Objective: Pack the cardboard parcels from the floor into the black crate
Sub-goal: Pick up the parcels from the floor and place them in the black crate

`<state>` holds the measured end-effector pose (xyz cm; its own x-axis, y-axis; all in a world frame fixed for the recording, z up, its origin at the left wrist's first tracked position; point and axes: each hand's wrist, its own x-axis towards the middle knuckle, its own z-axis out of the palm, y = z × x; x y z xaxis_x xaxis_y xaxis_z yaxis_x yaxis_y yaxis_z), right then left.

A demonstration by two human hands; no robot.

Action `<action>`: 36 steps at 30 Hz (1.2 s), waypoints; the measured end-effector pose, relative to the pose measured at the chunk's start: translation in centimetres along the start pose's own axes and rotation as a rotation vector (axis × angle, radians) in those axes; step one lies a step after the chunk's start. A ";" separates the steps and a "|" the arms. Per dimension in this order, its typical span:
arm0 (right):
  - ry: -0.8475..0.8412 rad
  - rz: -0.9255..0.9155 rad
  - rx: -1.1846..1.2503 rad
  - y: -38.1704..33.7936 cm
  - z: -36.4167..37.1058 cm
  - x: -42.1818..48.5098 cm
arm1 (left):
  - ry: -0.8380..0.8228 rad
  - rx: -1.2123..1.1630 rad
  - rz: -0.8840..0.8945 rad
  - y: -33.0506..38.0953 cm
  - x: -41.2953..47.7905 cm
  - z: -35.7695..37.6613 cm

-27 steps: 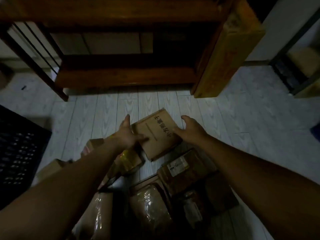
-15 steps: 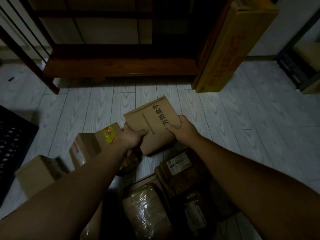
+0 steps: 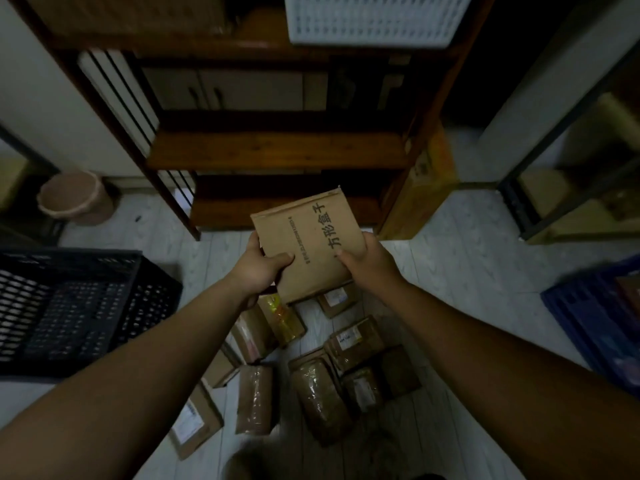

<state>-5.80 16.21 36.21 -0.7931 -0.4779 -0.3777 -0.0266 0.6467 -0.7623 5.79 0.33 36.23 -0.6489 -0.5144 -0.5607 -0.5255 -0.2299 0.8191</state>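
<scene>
I hold a flat brown cardboard parcel (image 3: 308, 242) with black printed characters up in the air, in front of me. My left hand (image 3: 258, 270) grips its lower left edge and my right hand (image 3: 369, 263) grips its lower right edge. Below it, several more cardboard parcels (image 3: 325, 396) lie scattered on the pale floor, some wrapped in clear tape. The black crate (image 3: 69, 310) with latticed walls stands on the floor at the left, well apart from the held parcel.
A dark wooden shelf unit (image 3: 277, 147) stands straight ahead, with a white basket (image 3: 374, 19) on an upper level. A pink bucket (image 3: 74, 197) sits at the far left, a blue crate (image 3: 595, 313) at the right, a yellow-brown carton (image 3: 420, 188) leans by the shelf.
Both hands took hold of the flat parcel on the floor and lifted it well clear of the pile. My view rose, bringing the black crate and the shelf's upper levels into sight.
</scene>
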 end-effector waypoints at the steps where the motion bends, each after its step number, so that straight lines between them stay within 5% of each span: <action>1: 0.007 -0.010 0.012 -2.6 -1.2 -1.9 | -0.007 -0.005 0.007 2.4 -2.3 -1.0; 10: 0.100 -0.138 0.088 -19.5 -8.4 -16.5 | -0.019 0.068 0.192 17.1 -18.6 -8.9; 20: 0.052 -0.437 0.009 -27.2 -12.1 -28.8 | 0.122 0.058 0.357 21.8 -33.6 -12.9; 30: 0.025 -0.563 0.088 -31.7 -7.2 -37.1 | 0.260 0.009 0.441 20.9 -44.2 -20.0; 36: -0.047 -0.604 0.106 -36.9 2.6 -40.5 | 0.306 0.045 0.456 17.4 -46.5 -30.7</action>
<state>28.85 10.17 78.31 -0.6292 -0.7686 0.1161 -0.3999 0.1921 -0.8962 43.73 -5.14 80.29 -0.6299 -0.7722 -0.0836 -0.2559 0.1047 0.9610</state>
